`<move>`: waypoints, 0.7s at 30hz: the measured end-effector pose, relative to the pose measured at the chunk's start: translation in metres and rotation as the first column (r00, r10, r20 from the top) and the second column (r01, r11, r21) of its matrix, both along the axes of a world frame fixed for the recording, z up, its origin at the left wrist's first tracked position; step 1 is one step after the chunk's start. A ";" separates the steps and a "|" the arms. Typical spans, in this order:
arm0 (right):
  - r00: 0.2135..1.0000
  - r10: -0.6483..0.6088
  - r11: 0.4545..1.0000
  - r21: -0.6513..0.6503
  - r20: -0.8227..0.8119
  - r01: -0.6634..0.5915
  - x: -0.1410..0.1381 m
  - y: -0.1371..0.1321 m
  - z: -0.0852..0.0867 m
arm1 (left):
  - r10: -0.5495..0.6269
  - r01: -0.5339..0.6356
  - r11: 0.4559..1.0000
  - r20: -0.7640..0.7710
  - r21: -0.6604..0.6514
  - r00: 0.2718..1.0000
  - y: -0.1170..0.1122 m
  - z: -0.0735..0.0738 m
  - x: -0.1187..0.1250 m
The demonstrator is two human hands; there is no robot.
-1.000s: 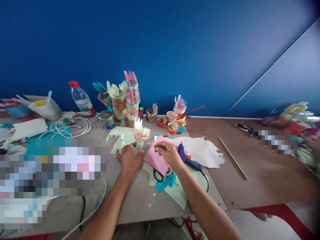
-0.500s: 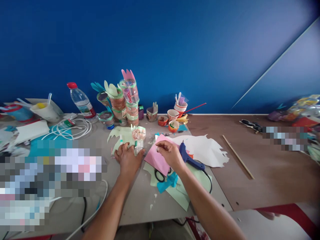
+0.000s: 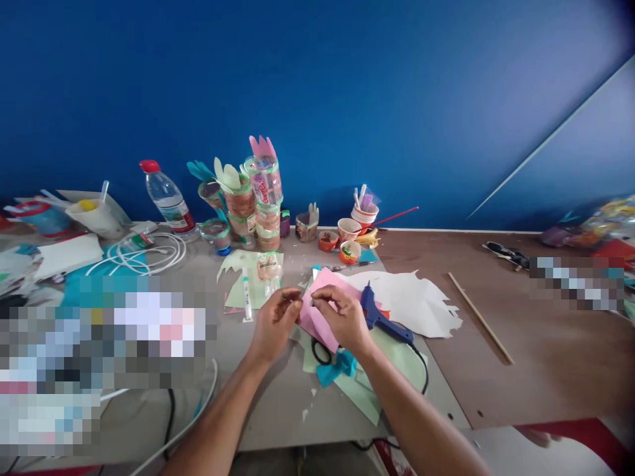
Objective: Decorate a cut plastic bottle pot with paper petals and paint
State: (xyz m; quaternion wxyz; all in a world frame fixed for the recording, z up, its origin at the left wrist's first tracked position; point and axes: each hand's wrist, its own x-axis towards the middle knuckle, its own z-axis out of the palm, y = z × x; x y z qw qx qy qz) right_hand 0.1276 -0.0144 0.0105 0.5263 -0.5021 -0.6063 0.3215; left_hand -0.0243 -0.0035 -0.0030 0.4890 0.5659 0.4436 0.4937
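Over the pink paper (image 3: pixel 317 327), my left hand (image 3: pixel 275 327) and my right hand (image 3: pixel 342 317) face each other with a small gap between their fingertips. Thumb and fingers of each are pinched together. Something tiny may be at the right fingertips, but what either hand holds is too small to make out. A blue glue gun (image 3: pixel 384 322) lies just right of my right hand. Black scissor handles (image 3: pixel 321 354) poke out from under the pink paper. Beyond my left hand are a cut plastic bottle piece (image 3: pixel 269 266) and a white marker (image 3: pixel 247 299).
Stacked, decorated bottle pieces (image 3: pixel 268 218) stand near the blue wall, beside a water bottle (image 3: pixel 171 201). Small paper cups (image 3: pixel 349 229) stand at the back. White torn paper (image 3: pixel 419 304), crumpled blue paper (image 3: pixel 337 368), a wooden stick (image 3: pixel 481 318) and a coiled white cable (image 3: pixel 169 254) lie about.
My left hand has left the bottle piece and marker and come right, toward my right hand, its fingers now pinched. My right hand stays pinched over the pink paper. The view has shifted slightly.
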 end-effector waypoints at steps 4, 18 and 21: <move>0.994 0.035 0.996 0.073 0.104 -0.042 -0.006 -0.001 -0.004 | -0.018 0.031 0.993 0.114 -0.115 0.993 0.001 0.005 0.003; 0.864 0.038 0.989 -0.141 0.502 0.038 -0.005 -0.004 0.017 | 0.114 -0.095 0.986 0.135 -0.139 0.984 0.005 0.002 0.001; 0.661 0.106 0.993 -0.117 0.743 -0.027 -0.010 -0.009 0.015 | 0.114 -0.103 0.990 0.122 -0.091 0.986 0.004 0.004 0.000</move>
